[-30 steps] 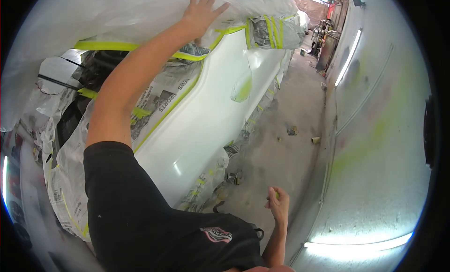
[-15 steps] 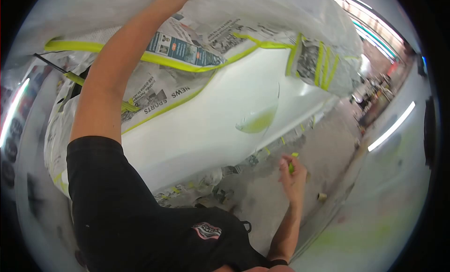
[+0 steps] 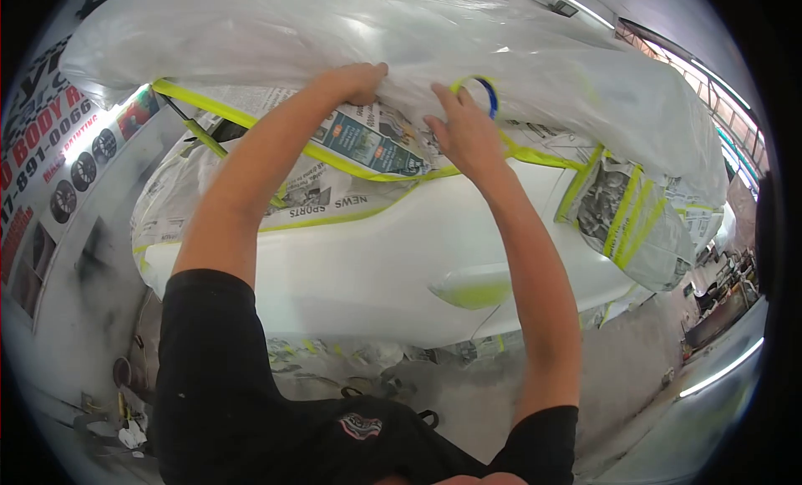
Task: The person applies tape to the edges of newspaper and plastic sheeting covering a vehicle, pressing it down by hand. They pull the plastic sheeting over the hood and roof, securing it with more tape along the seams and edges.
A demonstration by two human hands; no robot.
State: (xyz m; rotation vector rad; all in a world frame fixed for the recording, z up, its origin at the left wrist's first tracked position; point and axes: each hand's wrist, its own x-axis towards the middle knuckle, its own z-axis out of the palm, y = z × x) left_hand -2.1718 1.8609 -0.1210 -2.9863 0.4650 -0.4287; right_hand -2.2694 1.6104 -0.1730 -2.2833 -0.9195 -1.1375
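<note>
I see the left hand [image 3: 355, 82] clamp the plastic [image 3: 334, 34] against the car [image 3: 376, 259], while the right hand [image 3: 464, 134], fingers apart, seemingly hooks a tape roll [image 3: 493, 96].

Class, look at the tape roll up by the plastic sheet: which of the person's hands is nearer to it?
Right. The right hand has the tape roll at its fingertips; the left hand is further left, gripping the plastic sheet.

Both arms stretched forward; left hand [image 3: 357, 80] fingers curled, right hand [image 3: 464, 134] fingers spread.
</note>
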